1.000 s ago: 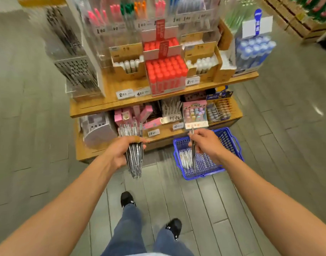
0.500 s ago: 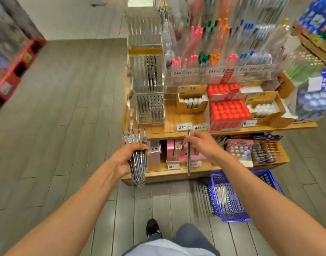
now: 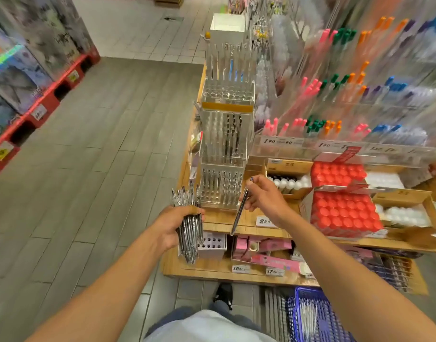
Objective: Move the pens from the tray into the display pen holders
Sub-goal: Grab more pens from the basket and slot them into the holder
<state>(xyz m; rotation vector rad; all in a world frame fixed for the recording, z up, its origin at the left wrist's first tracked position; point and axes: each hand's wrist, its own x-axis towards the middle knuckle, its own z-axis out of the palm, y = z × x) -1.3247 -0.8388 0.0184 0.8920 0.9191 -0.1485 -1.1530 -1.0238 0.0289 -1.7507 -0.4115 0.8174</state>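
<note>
left hand (image 3: 177, 224) clenches spare bundle of clear-barrelled pens (image 3: 188, 227) | right hand (image 3: 262, 199) pinches single dark slim pen (image 3: 240, 209), angled, seemingly for tiered clear acrylic holder (image 3: 223, 186)

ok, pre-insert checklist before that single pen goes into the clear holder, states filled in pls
1. Single pen gripped by the right hand: ok, pinched near its upper end.
2. Pen lined up with a hole: not ok, it hangs tilted in front of the lowest clear pen holder, its lower tip below the shelf edge.
3. Free holes in that holder: cannot tell, the clear plastic and blur hide which are filled.
4. Spare bundle of pens secure: ok, the left hand is wrapped round it.
5. Path to the holder top: ok, nothing lies between the pen and the holder.
6. Blue basket has stock left: ok, pens visible inside.
</note>
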